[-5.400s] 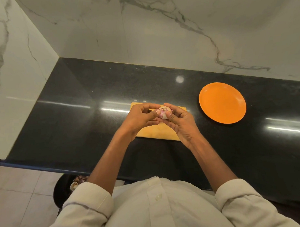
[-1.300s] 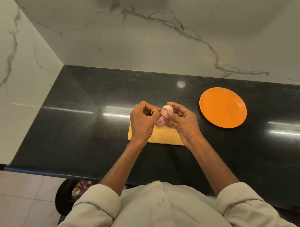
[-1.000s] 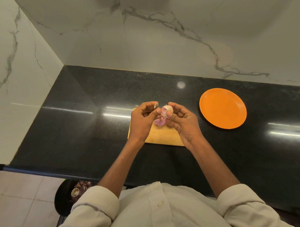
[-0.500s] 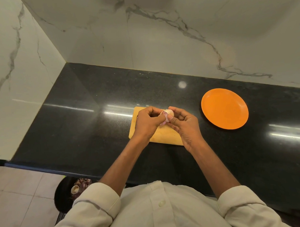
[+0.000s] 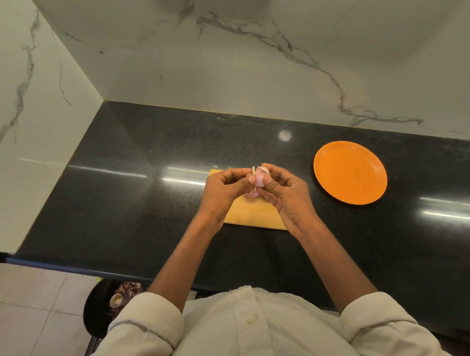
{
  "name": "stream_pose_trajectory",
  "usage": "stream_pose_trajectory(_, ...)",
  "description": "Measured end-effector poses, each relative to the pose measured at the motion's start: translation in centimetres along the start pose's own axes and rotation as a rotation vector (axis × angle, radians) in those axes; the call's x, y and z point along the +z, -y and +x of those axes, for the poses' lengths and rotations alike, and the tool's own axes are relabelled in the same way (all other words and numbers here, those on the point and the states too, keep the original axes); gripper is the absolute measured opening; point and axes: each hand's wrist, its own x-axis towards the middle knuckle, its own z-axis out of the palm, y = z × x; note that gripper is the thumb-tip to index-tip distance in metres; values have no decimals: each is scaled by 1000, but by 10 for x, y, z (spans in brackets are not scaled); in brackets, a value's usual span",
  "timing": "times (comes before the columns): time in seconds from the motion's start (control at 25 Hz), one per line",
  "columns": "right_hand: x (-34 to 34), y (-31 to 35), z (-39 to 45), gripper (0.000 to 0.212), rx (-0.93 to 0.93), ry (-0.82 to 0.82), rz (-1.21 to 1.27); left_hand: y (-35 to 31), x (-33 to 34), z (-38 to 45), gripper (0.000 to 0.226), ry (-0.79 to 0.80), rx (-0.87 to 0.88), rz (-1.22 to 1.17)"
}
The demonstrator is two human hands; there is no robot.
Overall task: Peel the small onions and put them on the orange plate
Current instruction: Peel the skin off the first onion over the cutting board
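Note:
A small pink-white onion [image 5: 260,177] is held above the wooden cutting board [image 5: 252,213]. My right hand [image 5: 285,196] grips it between thumb and fingers. My left hand [image 5: 223,190] pinches a strip of its skin at the onion's left side. A loose pink piece of peel [image 5: 251,195] shows just below the onion, between my hands. The orange plate [image 5: 350,172] lies to the right on the black counter [image 5: 138,197] with nothing on it.
White marble walls close off the counter at the back and left. Below the counter's front edge, on the tiled floor at the left, stands a dark bin [image 5: 100,307] holding onion skins.
Both hands stayed together over the board and kept working the onion. More pink flesh shows on the onion than a second ago. The view shifted slightly.

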Motion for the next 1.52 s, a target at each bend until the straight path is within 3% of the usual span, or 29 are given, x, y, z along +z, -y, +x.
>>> stream_pose_trajectory(0.36, -3, 2, 1, 28, 168, 48, 149, 5, -1, 2, 19, -7, 2, 52)
stream_pose_trajectory(0.48, -9, -5, 1, 26, 225, 69, 47, 12, -16, -2, 17, 97, -86, 79)
stream_pose_trajectory(0.72, -8, -39, 1, 24, 346, 13, -173, 44, -40, -14, 17, 55, -184, 305)
stream_pose_trajectory(0.88, -2, -51, -2, 21, 337, 15, -246, 48, -39, -20, 25, 59, -113, 354)
stream_pose_trajectory(1.12, 4, -57, -3, 26, 223, 43, -224, 52, -36, -21, 17, -46, 20, 393)
stream_pose_trajectory(1.32, 4, -48, 1, 34, 120, -4, -277, 42, -26, -20, 15, -28, 228, 517)
stream_pose_trajectory(1.52, 0, -42, 4, 32, 69, 14, -281, 43, -19, -15, 24, -105, 309, 640)
